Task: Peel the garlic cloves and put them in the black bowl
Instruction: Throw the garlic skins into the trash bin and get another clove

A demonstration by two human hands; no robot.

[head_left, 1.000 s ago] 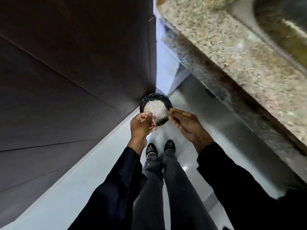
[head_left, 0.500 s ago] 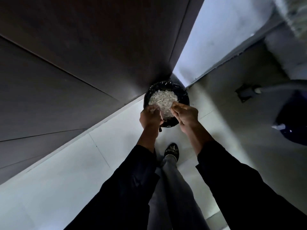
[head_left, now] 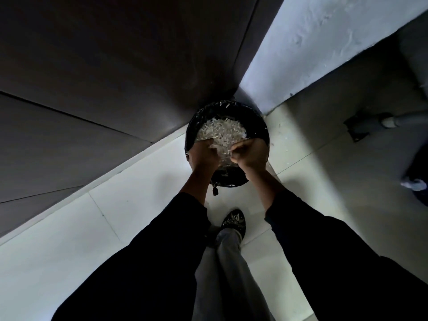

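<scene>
A round black bin (head_left: 261, 126) lined with a black plastic bag stands on the floor in the corner. It is heaped with pale garlic skins (head_left: 220, 130). My left hand (head_left: 202, 156) and my right hand (head_left: 251, 155) hover over its near half, close together, fingers curled. A clump of white skins (head_left: 221, 148) shows between them, held by both hands. No peeled cloves are visible, and I cannot make out a black bowl apart from the bin.
Dark cabinet panels (head_left: 104, 77) rise on the left and a pale wall (head_left: 312, 47) stands behind the bin. A grey pipe (head_left: 398, 119) and a dark object (head_left: 419, 179) sit at the right. My shoe (head_left: 232, 222) stands on the light floor tiles (head_left: 324, 181).
The view has swung from the granite counter to the floor corner. The bin looms larger, and both hands have sunk lower over it with fingers curled tighter on the skins.
</scene>
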